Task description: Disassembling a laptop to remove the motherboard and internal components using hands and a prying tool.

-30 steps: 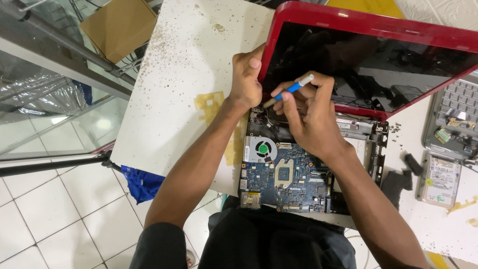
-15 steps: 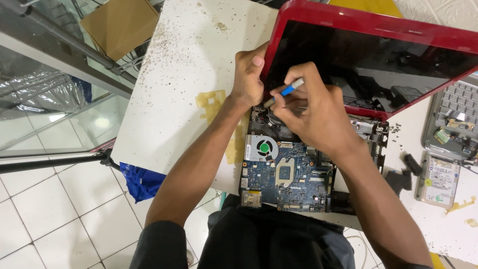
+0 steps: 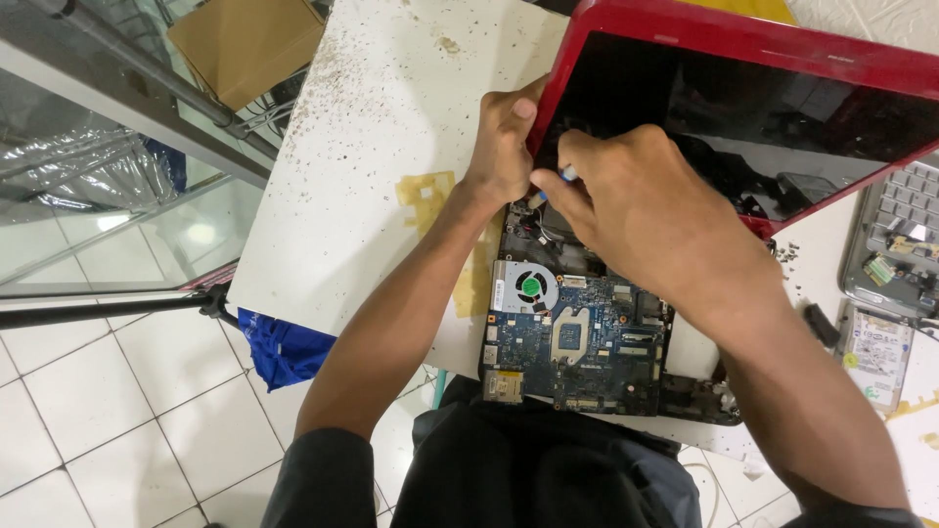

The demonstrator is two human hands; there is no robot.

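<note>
A red laptop [image 3: 743, 39] lies opened up on a white table [image 3: 381, 156], its dark screen tilted back. Its base is stripped, showing a blue motherboard [image 3: 577, 352] with a round fan [image 3: 528, 286]. My left hand [image 3: 504, 147] grips the lower left corner of the screen near the hinge. My right hand [image 3: 636, 205] is closed around a blue-handled screwdriver [image 3: 567, 174], whose tip points down at the hinge area of the base. Most of the tool is hidden by my fingers.
A removed keyboard part [image 3: 905, 235] and a hard drive [image 3: 875, 357] lie at the right of the table. Yellow tape patches [image 3: 425, 191] stick on the tabletop. A cardboard box [image 3: 245, 44], a blue cloth [image 3: 284, 347] and a black pole [image 3: 98, 311] are over the tiled floor at left.
My right hand has turned and lowered over the screwdriver, covering most of it; the tool tip went down toward the hinge area. The left hand stayed on the screen corner.
</note>
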